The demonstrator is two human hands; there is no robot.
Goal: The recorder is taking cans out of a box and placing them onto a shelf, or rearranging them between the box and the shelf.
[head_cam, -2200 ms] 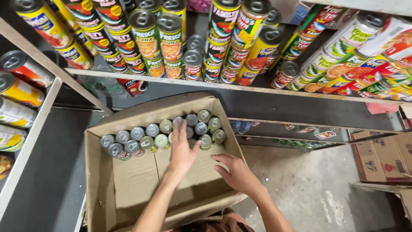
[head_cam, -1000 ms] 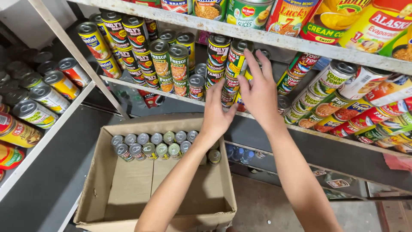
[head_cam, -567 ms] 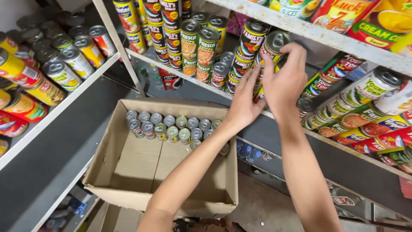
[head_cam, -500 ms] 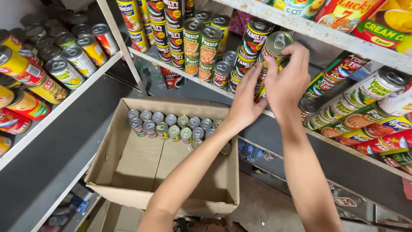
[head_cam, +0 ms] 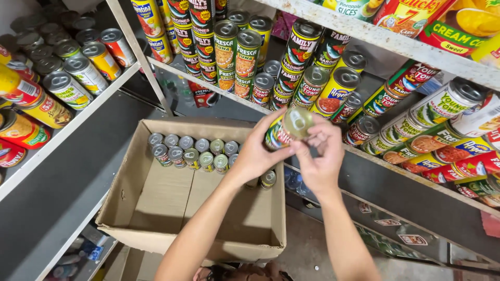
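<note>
Both hands are on one small can [head_cam: 287,127], held in the air between the shelf edge [head_cam: 364,156] and the cardboard box [head_cam: 156,208]. The left hand [head_cam: 259,151] wraps the can's side, fingers curled under and thumb across the label. The right hand [head_cam: 319,156] pinches the top rim end with thumb and fingertips. Both are closed on the can, neither free.

Handling, as I judge it: rigid metal with a paper or printed label, full, so dense for its size. It won't crush. The label surface is smooth and mildly slippery. The pull-tab lid faces the camera, so avoid hooking the tab. Best hold is around the cylinder wall, or thumb on one end and fingers on the other. A drop would dent it, not break it.

The box holds two rows of like cans [head_cam: 190,151] along its far wall, with one more [head_cam: 268,178] near the right wall. The rest of the box floor shows bare cardboard.

Versus half a second ago: then the right hand was up at the shelf stack with a can and the left hand was reaching beside it. Now the can is off the shelf, lower, shared by both hands, and closer to the box.
</note>
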